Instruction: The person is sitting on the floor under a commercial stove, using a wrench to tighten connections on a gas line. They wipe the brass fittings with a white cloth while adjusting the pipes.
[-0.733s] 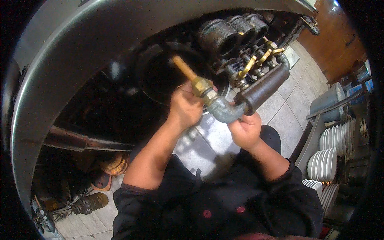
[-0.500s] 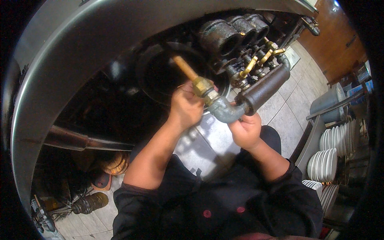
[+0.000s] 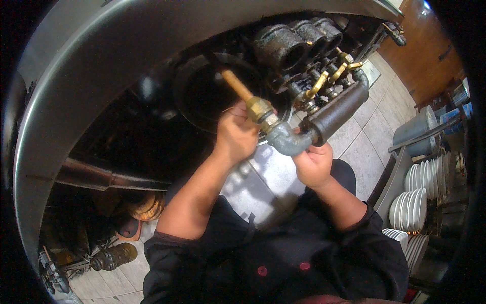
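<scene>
A grey metal pipe elbow (image 3: 288, 140) joins a brass fitting (image 3: 259, 110), from which a copper-coloured tube (image 3: 237, 85) points up and left. On its other side the elbow meets a thick dark manifold pipe (image 3: 336, 112) bearing several brass valve levers (image 3: 318, 84). My left hand (image 3: 238, 133) is closed just beneath the brass fitting, its fingertips hidden behind it. Below the elbow, my right hand (image 3: 315, 166) is closed too, thumb and fingers pressed together at the elbow's underside. Whatever lies between the fingers is covered by the pipework.
Sooty burner cylinders (image 3: 281, 48) hang above the valves, under a curved steel rim (image 3: 76, 66). Stacked white plates (image 3: 408, 209) and a grey bucket (image 3: 416, 133) stand at the right. A dark jar-like object (image 3: 114, 257) lies on the tiles at lower left.
The elbow, fitting and manifold have shifted very slightly right and down. My right hand has moved slightly to the right; my left hand stays nearly in place.
</scene>
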A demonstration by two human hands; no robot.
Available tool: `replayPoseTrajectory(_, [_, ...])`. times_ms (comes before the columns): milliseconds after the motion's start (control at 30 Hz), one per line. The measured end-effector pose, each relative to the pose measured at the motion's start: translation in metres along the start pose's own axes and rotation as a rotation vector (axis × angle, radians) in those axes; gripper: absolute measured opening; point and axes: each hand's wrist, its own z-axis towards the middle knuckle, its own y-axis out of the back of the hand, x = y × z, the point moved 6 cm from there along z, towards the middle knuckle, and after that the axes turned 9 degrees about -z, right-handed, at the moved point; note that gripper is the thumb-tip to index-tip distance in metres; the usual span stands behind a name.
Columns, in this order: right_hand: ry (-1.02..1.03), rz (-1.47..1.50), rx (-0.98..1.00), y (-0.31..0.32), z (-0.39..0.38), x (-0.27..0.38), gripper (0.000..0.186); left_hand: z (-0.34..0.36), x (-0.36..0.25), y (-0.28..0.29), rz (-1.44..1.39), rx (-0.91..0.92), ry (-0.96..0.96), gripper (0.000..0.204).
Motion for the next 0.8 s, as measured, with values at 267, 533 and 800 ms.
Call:
replayPoseTrajectory(267, [0.04,-0.058,0.031,0.0,-0.001,0.008,0.014,-0.003,0.004,0.003,0.084,-0.016,-0.003,0.017])
replayPoseTrajectory(533, [0.084,-0.113,0.0,0.0,-0.003,0.01,0.012,-0.002,0.003,0.004,0.188,-0.018,-0.019,0.016])
replayPoseTrajectory(800, [0.122,-0.148,0.055,-0.003,0.003,0.013,0.013,0.001,0.005,0.006,0.129,-0.006,-0.036,0.015])
